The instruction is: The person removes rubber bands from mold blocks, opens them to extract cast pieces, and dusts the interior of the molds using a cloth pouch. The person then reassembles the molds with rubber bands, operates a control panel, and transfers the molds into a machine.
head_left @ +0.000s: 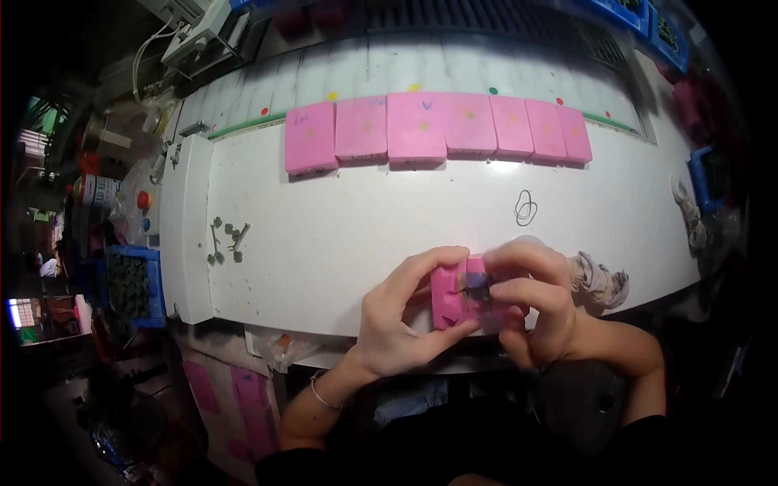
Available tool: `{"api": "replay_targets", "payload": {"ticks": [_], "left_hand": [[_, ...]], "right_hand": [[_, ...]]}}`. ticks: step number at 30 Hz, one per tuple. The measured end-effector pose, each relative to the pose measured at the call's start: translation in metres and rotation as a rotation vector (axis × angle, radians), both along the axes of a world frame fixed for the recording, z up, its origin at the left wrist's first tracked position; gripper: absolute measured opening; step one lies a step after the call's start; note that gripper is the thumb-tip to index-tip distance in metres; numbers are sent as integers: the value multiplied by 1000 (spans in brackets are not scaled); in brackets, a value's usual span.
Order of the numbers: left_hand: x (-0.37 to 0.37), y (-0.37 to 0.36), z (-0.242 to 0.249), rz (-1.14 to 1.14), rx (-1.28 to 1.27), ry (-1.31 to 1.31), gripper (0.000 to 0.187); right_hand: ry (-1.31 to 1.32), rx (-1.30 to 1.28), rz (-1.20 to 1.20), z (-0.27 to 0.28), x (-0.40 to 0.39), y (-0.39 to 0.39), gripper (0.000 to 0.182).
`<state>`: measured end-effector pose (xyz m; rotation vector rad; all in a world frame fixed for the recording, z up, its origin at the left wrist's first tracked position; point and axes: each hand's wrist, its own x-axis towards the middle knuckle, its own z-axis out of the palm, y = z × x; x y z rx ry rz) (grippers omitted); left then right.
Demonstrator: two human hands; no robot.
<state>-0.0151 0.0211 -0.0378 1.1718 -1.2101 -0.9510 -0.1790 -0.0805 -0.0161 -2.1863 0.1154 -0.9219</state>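
Observation:
Near the front edge of the white table, my left hand [397, 312] is wrapped round a pink rubber mould [447, 297], thumb below and fingers above. The mould looks parted, with notched inner faces and a dark, blurred patch [476, 292] in the middle. My right hand [539, 296] is closed on the mould's right side, its fingers bent over the opening. Whether those fingers also pinch a small piece inside cannot be made out. A crumpled pale cloth [600, 282] lies just right of my right hand.
Several pink blocks [416, 130] stand in a row along the back. Small dark green pieces [231, 239] lie at left, near a white raised ledge [188, 235]. A loop of thin wire [525, 209] lies beyond my hands. A blue bin [134, 283] holds green pieces.

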Motion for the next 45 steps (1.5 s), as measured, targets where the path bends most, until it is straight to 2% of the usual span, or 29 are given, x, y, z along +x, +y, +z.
{"api": "replay_targets", "payload": {"ticks": [3, 8, 11, 14, 21, 29, 45], "left_hand": [[3, 5, -2, -58, 88, 88, 69], [3, 9, -3, -57, 111, 236, 70], [1, 8, -5, -44, 102, 256, 70], [0, 8, -5, -35, 75, 273, 63], [2, 8, -5, -58, 80, 280, 64], [2, 9, -8, -55, 91, 334, 66], [4, 11, -10, -67, 145, 395, 67]], "right_hand": [[39, 24, -10, 7, 0, 0, 59], [474, -120, -88, 32, 4, 0, 66], [614, -257, -156, 29, 1, 2, 70], [577, -327, -219, 18, -1, 6, 68], [399, -249, -224, 6, -10, 3, 62], [296, -383, -236, -6, -13, 5, 55], [147, -486, -230, -22, -13, 2, 47]]}}
